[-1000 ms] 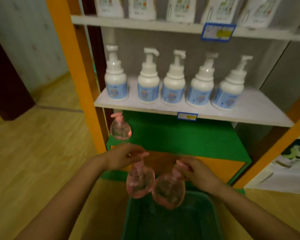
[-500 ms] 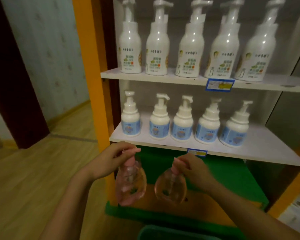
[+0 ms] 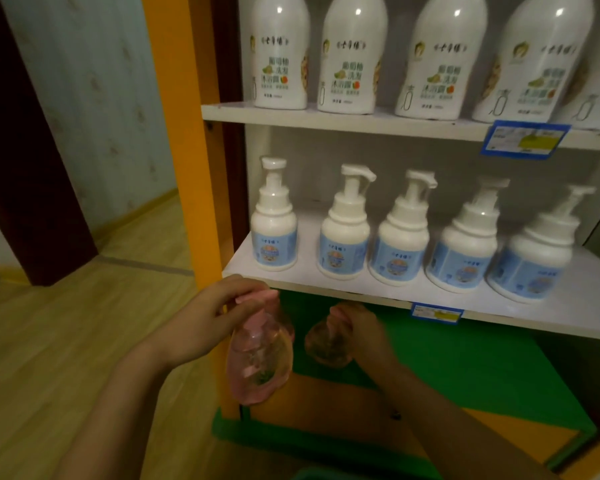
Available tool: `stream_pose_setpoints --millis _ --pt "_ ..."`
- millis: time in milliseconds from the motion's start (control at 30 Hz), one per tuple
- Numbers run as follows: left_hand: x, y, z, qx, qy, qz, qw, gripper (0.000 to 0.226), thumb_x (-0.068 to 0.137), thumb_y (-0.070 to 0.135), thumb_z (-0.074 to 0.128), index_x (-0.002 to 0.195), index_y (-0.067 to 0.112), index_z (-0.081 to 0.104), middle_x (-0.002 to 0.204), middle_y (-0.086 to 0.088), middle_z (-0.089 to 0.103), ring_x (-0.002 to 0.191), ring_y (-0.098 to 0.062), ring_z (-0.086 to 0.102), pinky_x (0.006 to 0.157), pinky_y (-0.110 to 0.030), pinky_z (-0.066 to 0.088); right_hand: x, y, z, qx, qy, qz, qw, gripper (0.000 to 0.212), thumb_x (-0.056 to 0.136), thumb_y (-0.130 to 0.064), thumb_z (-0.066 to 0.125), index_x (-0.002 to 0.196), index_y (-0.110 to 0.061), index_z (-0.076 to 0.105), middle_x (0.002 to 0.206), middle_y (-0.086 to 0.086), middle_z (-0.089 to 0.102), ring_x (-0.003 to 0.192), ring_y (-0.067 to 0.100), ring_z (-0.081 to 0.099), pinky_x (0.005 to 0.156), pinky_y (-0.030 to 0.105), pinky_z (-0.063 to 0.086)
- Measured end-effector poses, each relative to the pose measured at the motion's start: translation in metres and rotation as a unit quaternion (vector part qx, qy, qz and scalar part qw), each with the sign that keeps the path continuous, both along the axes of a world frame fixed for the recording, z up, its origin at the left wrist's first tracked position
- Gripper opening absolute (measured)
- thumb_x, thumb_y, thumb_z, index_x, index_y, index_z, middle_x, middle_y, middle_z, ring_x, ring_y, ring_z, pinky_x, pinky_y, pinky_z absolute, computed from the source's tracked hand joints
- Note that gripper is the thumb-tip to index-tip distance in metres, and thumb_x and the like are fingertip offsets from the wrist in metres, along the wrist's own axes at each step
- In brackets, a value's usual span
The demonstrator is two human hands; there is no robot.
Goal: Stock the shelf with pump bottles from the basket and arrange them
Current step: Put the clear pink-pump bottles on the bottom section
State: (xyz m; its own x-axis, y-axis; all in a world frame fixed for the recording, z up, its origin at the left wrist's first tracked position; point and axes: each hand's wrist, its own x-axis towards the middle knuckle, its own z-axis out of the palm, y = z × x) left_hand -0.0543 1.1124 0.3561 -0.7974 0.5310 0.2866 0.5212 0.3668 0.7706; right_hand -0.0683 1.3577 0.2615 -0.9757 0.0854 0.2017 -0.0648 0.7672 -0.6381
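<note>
Your left hand (image 3: 205, 320) is gripping a pink pump bottle (image 3: 258, 362) by its pump top, fingers closed around the head, the body hanging below your fingertips. Your right hand (image 3: 359, 329) is clamping the neck of a second pink bottle (image 3: 323, 344), which is dangling just left of your knuckles. Both are hanging just below the front edge of the white shelf (image 3: 568, 306), where five white pump bottles (image 3: 343, 247) are standing above your fingers.
</note>
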Motion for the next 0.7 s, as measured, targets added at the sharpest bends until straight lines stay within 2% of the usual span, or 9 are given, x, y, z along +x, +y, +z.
stream_pose_setpoints --millis 100,133,233,333,433,500,567,667,700 --pt "-0.006 0.002 -0.004 0.01 -0.002 0.0 1.0 0.057 0.07 0.075 0.044 0.103 0.033 0.065 0.101 0.005 0.061 0.097 -0.008 0.058 0.079 -0.018 0.05 -0.011 -0.003 -0.006 -0.026 -0.027 0.003 0.999 0.02 0.092 -0.017 0.05 0.107 -0.01 0.061 0.108 0.004 0.062 0.099 0.013 0.057 0.079 0.011 0.04" --pt "-0.008 0.003 -0.004 0.016 -0.004 0.003 1.0 0.053 0.074 0.07 0.045 0.103 0.031 0.065 0.101 0.003 0.061 0.097 -0.009 0.058 0.078 -0.016 0.049 -0.013 -0.004 -0.007 -0.02 -0.03 0.002 0.999 0.023 0.092 -0.019 0.049 0.11 -0.011 0.06 0.112 0.005 0.063 0.102 0.015 0.057 0.081 0.013 0.041" --pt "-0.011 0.006 -0.003 0.034 -0.009 0.016 0.999 0.038 0.081 0.046 0.047 0.108 0.026 0.065 0.102 -0.002 0.062 0.098 -0.01 0.056 0.08 -0.014 0.048 -0.021 -0.001 -0.008 0.013 -0.037 -0.005 0.999 0.033 0.093 -0.027 0.047 0.121 -0.013 0.057 0.122 0.009 0.062 0.113 0.025 0.056 0.094 0.03 0.042" --pt "-0.01 0.01 0.0 0.046 -0.007 0.025 0.999 0.038 0.08 0.04 0.047 0.11 0.025 0.063 0.108 -0.004 0.061 0.102 -0.011 0.055 0.085 -0.018 0.047 -0.026 0.0 -0.009 0.011 -0.049 -0.004 0.999 0.032 0.093 -0.028 0.046 0.12 -0.014 0.057 0.122 0.008 0.062 0.113 0.026 0.056 0.091 0.03 0.042" --pt "-0.007 0.013 0.003 0.057 -0.009 0.025 0.998 0.041 0.079 0.039 0.047 0.112 0.02 0.063 0.11 -0.006 0.061 0.103 -0.011 0.055 0.086 -0.018 0.047 -0.027 0.0 -0.015 0.001 -0.047 -0.002 0.999 0.022 0.095 -0.026 0.043 0.112 -0.018 0.055 0.121 0.002 0.059 0.106 0.014 0.054 0.082 0.024 0.036" --pt "-0.005 0.016 0.005 0.055 -0.011 0.02 0.998 0.042 0.078 0.04 0.047 0.111 0.019 0.063 0.107 -0.007 0.061 0.099 -0.01 0.055 0.082 -0.017 0.047 -0.024 0.001 -0.022 0.025 -0.027 -0.003 0.999 0.026 0.096 -0.028 0.041 0.118 -0.019 0.05 0.123 0.003 0.057 0.103 0.012 0.05 0.084 0.024 0.038" --pt "-0.003 0.018 0.006 0.049 -0.017 0.012 0.999 0.042 0.078 0.041 0.046 0.11 0.019 0.063 0.104 -0.007 0.061 0.096 -0.007 0.055 0.077 -0.012 0.048 -0.016 0.001 -0.029 0.025 0.009 -0.002 1.0 0.028 0.095 -0.027 0.042 0.123 -0.022 0.046 0.125 0.004 0.055 0.11 0.016 0.051 0.091 0.027 0.042" --pt "-0.001 0.023 0.004 0.031 -0.027 -0.005 0.999 0.04 0.081 0.041 0.046 0.11 0.02 0.063 0.106 -0.004 0.062 0.098 -0.006 0.056 0.079 -0.013 0.048 0.012 -0.004 -0.031 -0.005 0.124 0.015 0.992 0.036 0.094 -0.02 0.04 0.13 -0.023 0.044 0.135 0.001 0.048 0.12 0.008 0.043 0.102 0.027 0.039" --pt "0.0 0.025 0.002 0.027 -0.033 -0.011 0.999 0.037 0.083 0.04 0.047 0.111 0.021 0.063 0.107 -0.003 0.062 0.1 -0.008 0.057 0.083 -0.017 0.049 0.024 -0.007 -0.029 -0.029 0.159 0.038 0.986 0.037 0.094 -0.025 0.038 0.13 -0.027 0.044 0.136 -0.003 0.047 0.121 0.003 0.04 0.104 0.026 0.038"
